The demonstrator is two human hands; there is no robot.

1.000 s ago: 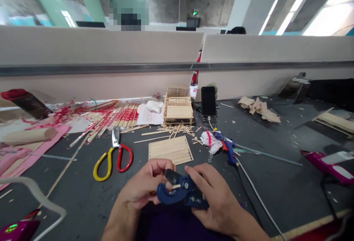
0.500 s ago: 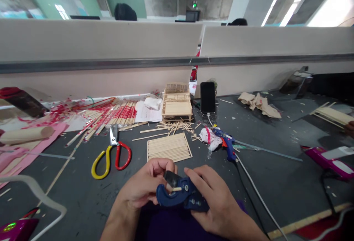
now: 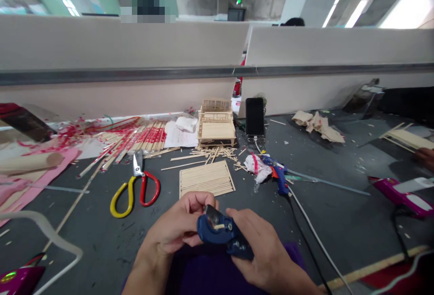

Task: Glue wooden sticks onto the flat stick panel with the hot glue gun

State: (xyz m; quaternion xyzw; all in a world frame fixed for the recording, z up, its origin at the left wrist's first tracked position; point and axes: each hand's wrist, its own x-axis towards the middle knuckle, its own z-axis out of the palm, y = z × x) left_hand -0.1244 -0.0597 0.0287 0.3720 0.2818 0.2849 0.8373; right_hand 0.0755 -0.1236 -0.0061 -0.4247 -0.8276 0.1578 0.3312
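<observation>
My right hand (image 3: pixel 266 247) is closed around the handles of a dark blue pipe cutter (image 3: pixel 212 232), whose metal blade stands above its curved hook jaw. Between blade and hook shows the pale end of a thin wooden stick (image 3: pixel 219 226). My left hand (image 3: pixel 181 222) pinches that stick from the left, against the jaws; most of the stick is hidden by fingers and tool. Just beyond both hands lies a flat panel of wooden sticks (image 3: pixel 206 179). Farther back stands a small wooden stick model (image 3: pixel 216 130), with loose sticks (image 3: pixel 217 153) scattered in front of it.
Scissors (image 3: pixel 137 173) with one yellow and one red handle lie at left. A blue glue gun (image 3: pixel 280 177), its cable running toward me, rests at right. A phone (image 3: pixel 255 117) stands at the back. At far right another person's hand (image 3: pixel 425 157) is beside a stick frame.
The cutter has tilted, its hook jaw moving up and right, nearer the blade. The left hand has barely moved. The view has shifted slightly.
</observation>
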